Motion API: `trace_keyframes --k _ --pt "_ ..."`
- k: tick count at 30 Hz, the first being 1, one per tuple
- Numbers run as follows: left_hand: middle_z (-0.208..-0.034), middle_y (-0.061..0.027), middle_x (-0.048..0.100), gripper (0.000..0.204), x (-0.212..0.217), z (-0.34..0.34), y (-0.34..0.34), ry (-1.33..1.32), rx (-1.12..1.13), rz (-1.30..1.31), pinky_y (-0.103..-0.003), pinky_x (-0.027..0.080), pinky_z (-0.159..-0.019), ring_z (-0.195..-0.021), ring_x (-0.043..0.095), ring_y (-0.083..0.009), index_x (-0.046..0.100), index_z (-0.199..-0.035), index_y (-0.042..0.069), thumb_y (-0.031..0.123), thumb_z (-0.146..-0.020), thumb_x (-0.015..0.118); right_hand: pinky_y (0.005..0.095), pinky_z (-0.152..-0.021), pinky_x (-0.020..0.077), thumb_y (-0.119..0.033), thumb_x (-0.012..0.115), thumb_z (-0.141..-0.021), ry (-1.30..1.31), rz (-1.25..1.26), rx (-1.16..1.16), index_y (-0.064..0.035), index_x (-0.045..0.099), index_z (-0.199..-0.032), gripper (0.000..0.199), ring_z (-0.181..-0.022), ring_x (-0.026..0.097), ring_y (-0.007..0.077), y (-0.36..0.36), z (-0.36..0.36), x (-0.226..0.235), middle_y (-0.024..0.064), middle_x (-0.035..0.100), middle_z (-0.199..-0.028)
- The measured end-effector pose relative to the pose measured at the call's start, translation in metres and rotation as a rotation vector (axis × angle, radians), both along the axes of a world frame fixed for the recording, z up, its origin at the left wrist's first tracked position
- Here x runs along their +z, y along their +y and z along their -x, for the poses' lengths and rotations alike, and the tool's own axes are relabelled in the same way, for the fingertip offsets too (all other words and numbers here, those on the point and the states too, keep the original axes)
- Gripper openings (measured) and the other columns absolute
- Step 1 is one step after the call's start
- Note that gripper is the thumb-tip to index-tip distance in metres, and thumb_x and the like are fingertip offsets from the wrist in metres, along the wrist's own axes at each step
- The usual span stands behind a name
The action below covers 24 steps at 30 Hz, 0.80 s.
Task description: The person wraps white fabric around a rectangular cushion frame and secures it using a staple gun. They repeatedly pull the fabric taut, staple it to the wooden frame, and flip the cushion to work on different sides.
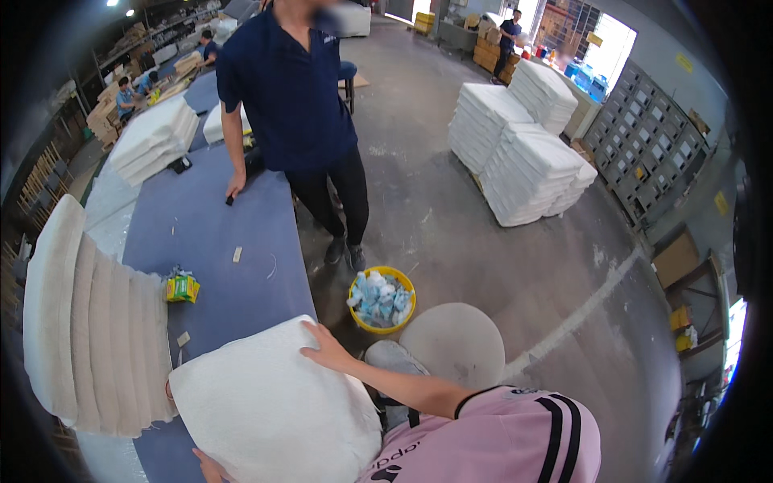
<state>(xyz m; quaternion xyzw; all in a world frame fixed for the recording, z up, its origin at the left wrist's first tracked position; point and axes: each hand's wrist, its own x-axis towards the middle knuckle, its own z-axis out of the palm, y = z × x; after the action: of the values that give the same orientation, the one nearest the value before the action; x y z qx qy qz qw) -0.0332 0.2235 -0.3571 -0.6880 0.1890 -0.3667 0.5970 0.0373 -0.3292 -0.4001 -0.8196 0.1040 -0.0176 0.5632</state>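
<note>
A white, padded, block-shaped cushion (266, 394) lies at the near end of the blue-grey table, close against my body. My right hand (328, 351) grips its far right edge, thumb spread across the top face and fingers at the corner. At the near left edge of the cushion, part of my left hand (212, 468) shows, touching its side. The rest of that hand is hidden by the cushion and the picture's rim.
Cushions stand in a row (113, 330) along the left. A green-yellow box (183, 287) sits on the blue-grey table (233, 262). Beyond stands a co-worker (290, 88), one hand on the table. A yellow tub (381, 325) of scraps and white stacks (523, 161) occupy the floor.
</note>
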Motion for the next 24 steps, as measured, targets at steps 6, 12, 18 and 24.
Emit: trace_keyframes --k 6,12,18,24 --pt "-0.152 -0.0256 0.051 0.059 -0.072 0.021 0.046 0.496 0.629 0.053 -0.046 0.03 -0.123 -0.141 0.048 -0.0352 0.042 -0.152 -0.01 0.032 -0.111 0.048 0.052 -0.12 0.0338 -0.038 0.074 -0.091 -0.061 0.222 0.058 -0.0236 0.043 -0.155 0.073 -0.149 0.03 0.0506 0.059 0.009 0.011 0.0328 0.021 -0.164" --pt "-0.152 -0.0264 0.05 0.055 -0.151 0.032 0.07 0.48 0.715 -0.015 -0.048 0.029 -0.124 -0.141 0.049 -0.0358 0.041 -0.153 -0.008 0.029 -0.112 0.045 0.0541 -0.12 0.0332 -0.038 0.074 -0.09 -0.058 0.245 0.006 -0.0244 0.045 -0.153 0.071 -0.147 0.032 0.0502 0.062 0.008 0.012 0.03 0.023 -0.163" --pt "-0.149 -0.0364 0.047 0.075 -0.033 0.008 -0.074 0.344 0.871 1.574 -0.054 0.038 -0.116 -0.135 0.052 -0.0452 0.034 -0.156 -0.007 0.049 -0.107 0.046 0.0551 -0.119 0.0329 -0.036 0.075 -0.088 -0.07 0.258 -0.056 -0.0236 0.046 -0.152 0.071 -0.145 0.033 0.0514 0.067 0.008 0.007 0.03 0.023 -0.163" --pt "-0.159 -0.0391 0.031 0.069 -0.018 0.025 -0.217 0.546 0.698 1.294 -0.066 0.027 -0.118 -0.144 0.034 -0.0567 0.035 -0.159 0.0 0.047 -0.109 0.042 0.0539 -0.119 0.0338 -0.036 0.075 -0.088 -0.092 0.234 -0.052 -0.024 0.047 -0.151 0.07 -0.144 0.035 0.0513 0.068 0.006 0.008 0.0299 0.024 -0.162"
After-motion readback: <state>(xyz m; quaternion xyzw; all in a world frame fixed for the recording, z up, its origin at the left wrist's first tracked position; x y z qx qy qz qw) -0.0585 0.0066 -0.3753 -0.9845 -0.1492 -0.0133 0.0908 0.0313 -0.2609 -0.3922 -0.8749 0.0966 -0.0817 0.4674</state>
